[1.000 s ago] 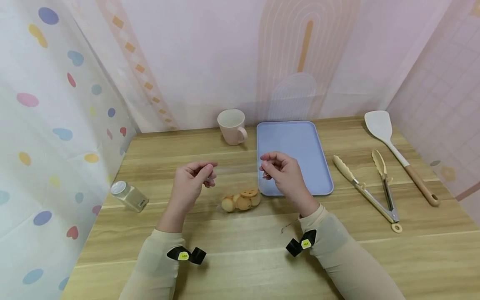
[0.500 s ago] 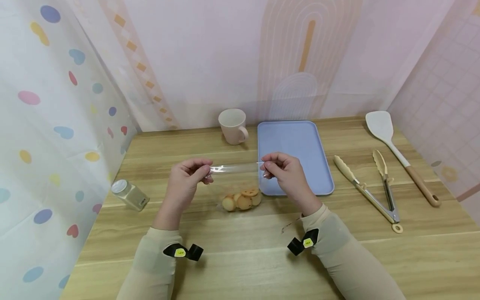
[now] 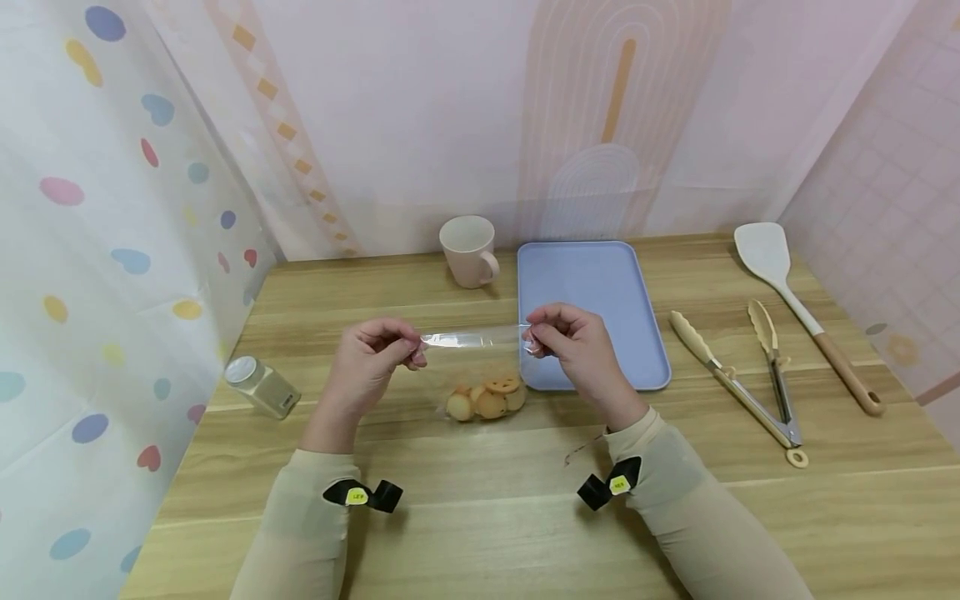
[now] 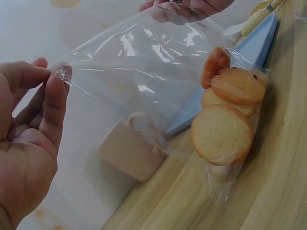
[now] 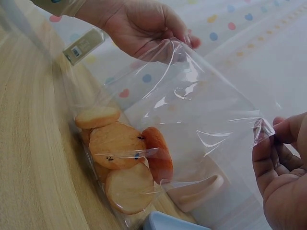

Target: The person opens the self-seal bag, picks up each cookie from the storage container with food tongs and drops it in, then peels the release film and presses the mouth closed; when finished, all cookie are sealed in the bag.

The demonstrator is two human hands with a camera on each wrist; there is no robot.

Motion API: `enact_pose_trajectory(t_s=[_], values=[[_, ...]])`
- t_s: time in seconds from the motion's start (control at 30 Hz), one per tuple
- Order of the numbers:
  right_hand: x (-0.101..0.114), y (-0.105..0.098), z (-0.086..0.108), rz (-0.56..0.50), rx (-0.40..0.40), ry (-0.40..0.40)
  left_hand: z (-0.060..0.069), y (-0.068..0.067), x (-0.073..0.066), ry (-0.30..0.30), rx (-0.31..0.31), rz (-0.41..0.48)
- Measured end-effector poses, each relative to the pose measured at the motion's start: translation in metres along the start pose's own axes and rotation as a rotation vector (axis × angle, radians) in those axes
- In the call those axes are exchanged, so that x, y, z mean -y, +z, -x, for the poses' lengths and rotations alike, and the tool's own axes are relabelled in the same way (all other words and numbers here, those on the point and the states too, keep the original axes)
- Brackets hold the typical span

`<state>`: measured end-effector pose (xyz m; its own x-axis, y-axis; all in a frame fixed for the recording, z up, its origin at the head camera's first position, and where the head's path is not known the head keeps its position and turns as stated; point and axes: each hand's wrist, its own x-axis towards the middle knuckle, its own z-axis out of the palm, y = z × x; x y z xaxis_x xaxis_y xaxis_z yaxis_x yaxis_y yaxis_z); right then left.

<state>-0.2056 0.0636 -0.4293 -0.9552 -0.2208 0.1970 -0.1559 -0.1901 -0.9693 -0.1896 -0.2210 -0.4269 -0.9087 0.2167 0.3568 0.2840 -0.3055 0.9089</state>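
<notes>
A clear plastic bag [image 3: 465, 354] stands upright on the wooden table, its top edge stretched level between both hands. Several round golden cookies [image 4: 223, 134] lie heaped at its bottom, a few with dark specks. My left hand [image 3: 371, 362] pinches the bag's left top corner between thumb and fingers. At the opposite corner, my right hand [image 3: 573, 346] pinches the film the same way. In the right wrist view, the film gathers into folds at the right hand's fingertips [image 5: 264, 136]. Whether the bag's mouth is parted I cannot tell.
Behind the bag stands a pink mug [image 3: 468, 254]. A blue tray [image 3: 585, 279] lies partly under the right hand. Tongs [image 3: 738, 383] and a white spatula [image 3: 806, 317] with a wooden handle lie at the right. A glass jar [image 3: 262, 387] lies on its side at the left.
The left hand has shifted slightly left and the right hand slightly right. The film between them, barely visible a second ago, now shows as a taut shiny strip. The cookies stay put.
</notes>
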Motion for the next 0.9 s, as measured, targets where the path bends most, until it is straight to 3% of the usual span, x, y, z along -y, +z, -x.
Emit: enact_pose_trajectory(t_s=[0.33, 0.67, 0.9], values=[[-0.0004, 0.0013, 0.0007, -0.057, -0.004, -0.014, -0.0001, 0.0031, 0.0030, 0.068, 0.010, 0.023], [0.0000, 0.0027, 0.0025, 0.010, -0.018, -0.067, 0.0004, 0.0051, -0.0009, 0.062, -0.008, -0.136], [0.0028, 0.0023, 0.0048, 0.059, -0.016, -0.104, 0.0022, 0.0054, -0.0048, 0.091, -0.001, -0.233]])
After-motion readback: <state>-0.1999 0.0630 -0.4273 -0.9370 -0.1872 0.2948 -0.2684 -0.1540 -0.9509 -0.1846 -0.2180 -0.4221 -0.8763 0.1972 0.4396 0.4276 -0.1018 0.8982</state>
